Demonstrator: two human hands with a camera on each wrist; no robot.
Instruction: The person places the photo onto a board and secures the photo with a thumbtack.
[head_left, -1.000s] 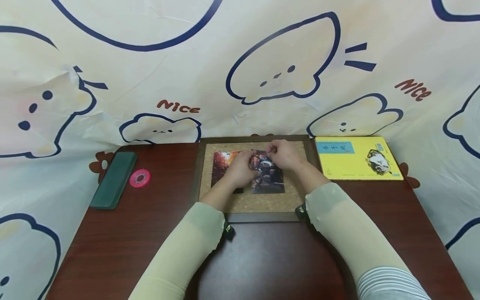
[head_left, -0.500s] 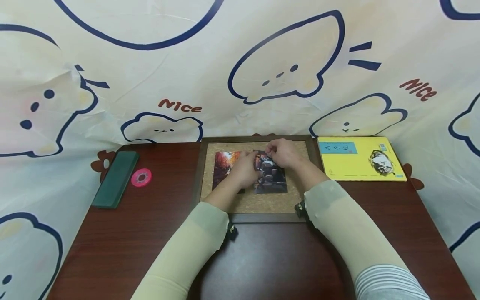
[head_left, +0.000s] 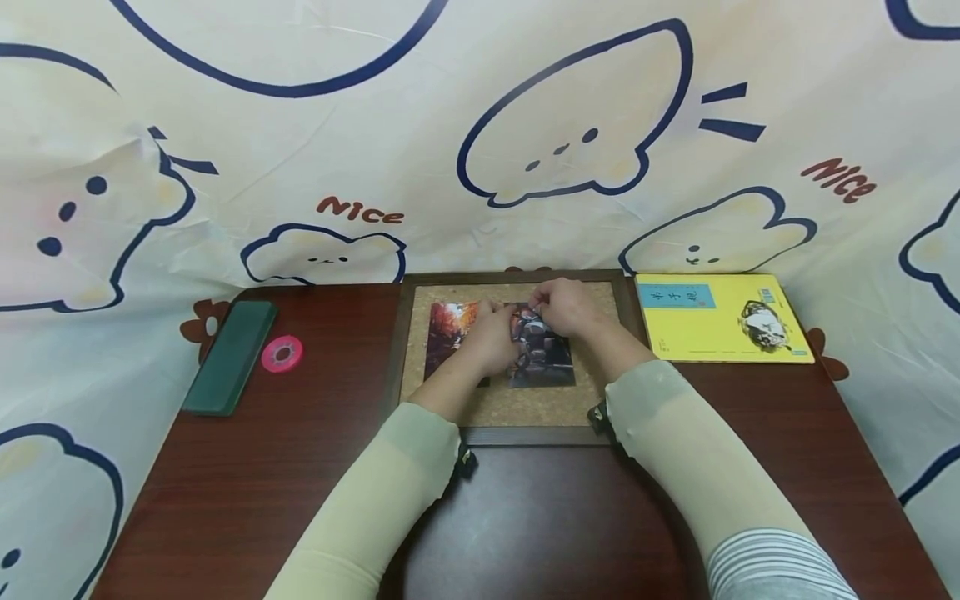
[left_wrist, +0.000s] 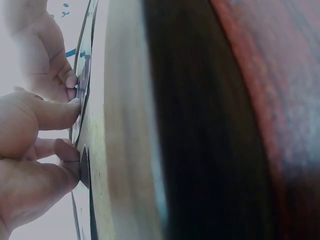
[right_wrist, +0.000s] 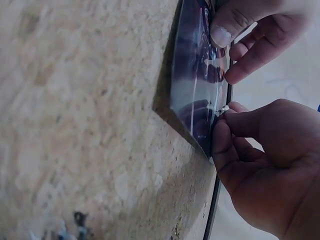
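A dark photo (head_left: 551,367) lies against a framed cork board (head_left: 517,408), to the right of a reddish photo (head_left: 446,329) partly covered by my left arm. My left hand (head_left: 491,340) presses the dark photo's left side with thumb and fingertips fairly straight. At that photo's top edge, my right hand (head_left: 566,308) pinches a small whitish pin (right_wrist: 225,108) between thumb and index finger. In the right wrist view the photo's lower corner stands off the cork. The left wrist view shows both hands edge-on, close to the board's surface.
A yellow book (head_left: 720,321) lies right of the board. To the left are a green case (head_left: 230,358) and a pink ring-shaped container (head_left: 282,354). Patterned cloth (head_left: 480,125) hangs behind the dark wooden table (head_left: 322,417).
Both hands stay at the dark photo with only slight finger shifts. The head view has moved a little, so the board sits slightly farther right in it.
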